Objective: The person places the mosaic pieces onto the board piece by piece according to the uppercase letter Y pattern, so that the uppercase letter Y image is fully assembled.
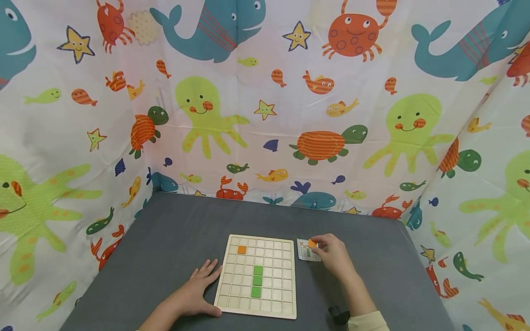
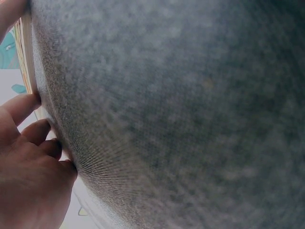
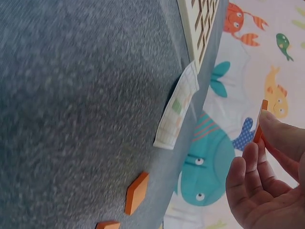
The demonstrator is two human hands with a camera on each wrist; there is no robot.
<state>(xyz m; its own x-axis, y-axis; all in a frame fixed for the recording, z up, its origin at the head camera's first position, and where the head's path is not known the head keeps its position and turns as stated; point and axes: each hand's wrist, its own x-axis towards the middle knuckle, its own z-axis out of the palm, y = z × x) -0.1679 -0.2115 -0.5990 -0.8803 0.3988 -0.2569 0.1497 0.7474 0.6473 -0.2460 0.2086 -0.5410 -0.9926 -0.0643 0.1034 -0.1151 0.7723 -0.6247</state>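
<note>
A wooden grid board [image 1: 236,303] lies on the grey table, with an orange tile [image 1: 242,249] in an upper-left cell and a column of three green tiles [image 1: 257,280] near its middle. My left hand [image 1: 194,289] is spread flat at the board's left edge, thumb at the lower corner. Between thumb and fingers my right hand [image 1: 334,255] pinches an orange square tile [image 3: 261,121], held above a small printed card [image 1: 304,252]. The card, right of the board, shows a grid with coloured squares and is partly covered by that hand in the head view.
Loose orange tiles [image 3: 137,193] lie on the table near the card in the right wrist view. A black object [image 1: 339,316], its kind unclear, sits beside the right sleeve [image 1: 368,322]. A sea-animal printed curtain [image 1: 265,138] encloses the grey table [image 1: 182,239].
</note>
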